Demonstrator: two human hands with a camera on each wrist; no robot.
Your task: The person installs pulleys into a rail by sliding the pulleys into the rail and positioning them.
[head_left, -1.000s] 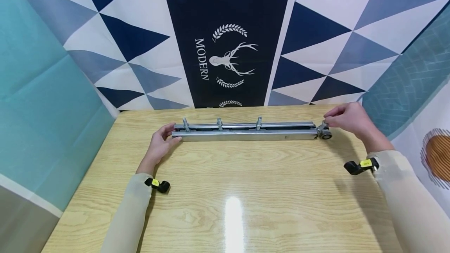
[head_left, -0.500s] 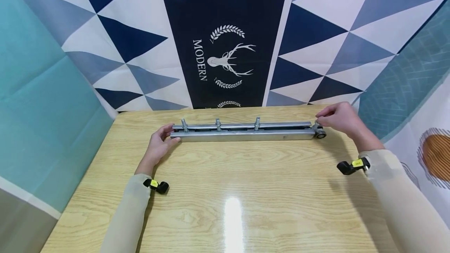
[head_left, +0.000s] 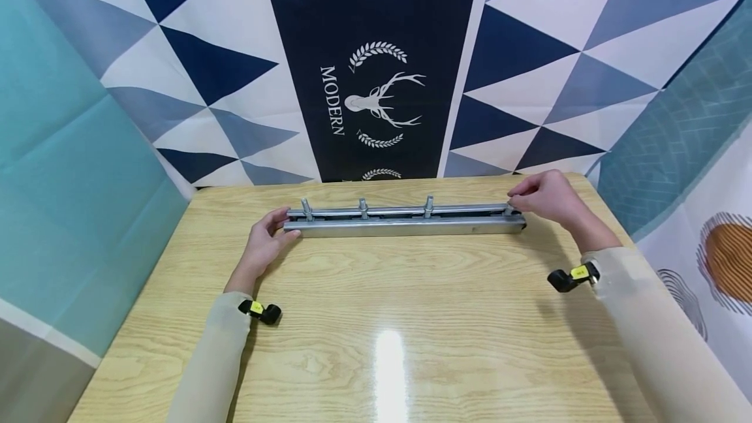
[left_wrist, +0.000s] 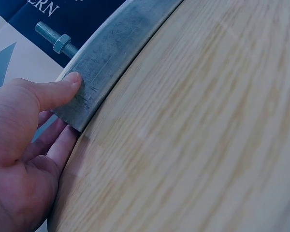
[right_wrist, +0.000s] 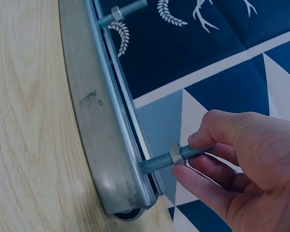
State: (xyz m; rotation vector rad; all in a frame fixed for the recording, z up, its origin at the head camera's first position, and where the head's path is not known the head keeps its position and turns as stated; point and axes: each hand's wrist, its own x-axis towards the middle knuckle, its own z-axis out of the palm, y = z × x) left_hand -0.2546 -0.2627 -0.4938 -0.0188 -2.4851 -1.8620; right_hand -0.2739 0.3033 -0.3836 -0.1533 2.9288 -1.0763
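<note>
A long metal channel track (head_left: 399,226) lies across the wooden table, its slot facing up. My left hand (head_left: 267,240) grips the track's left end, thumb on the near wall and fingers around the end and far side. At the other end, my right hand (head_left: 549,198) pinches the threaded bolt of a roller hanger (right_wrist: 164,160), which carries a hex nut. That bolt stands up out of the slot, and a bit of its wheel (right_wrist: 130,214) shows at the track's open end. Three more roller bolts, one of them this bolt (head_left: 429,206), stand spaced along the slot.
The wooden table (head_left: 376,292) runs up to a patterned cloth wall (head_left: 376,103) close behind the track. Teal cloth (head_left: 76,149) hangs at the left side, and another printed cloth (head_left: 705,214) at the right.
My right hand has moved left with the roller hanger, and its wheels have gone from outside the track's right end into the channel. My left hand keeps its hold on the other end.
</note>
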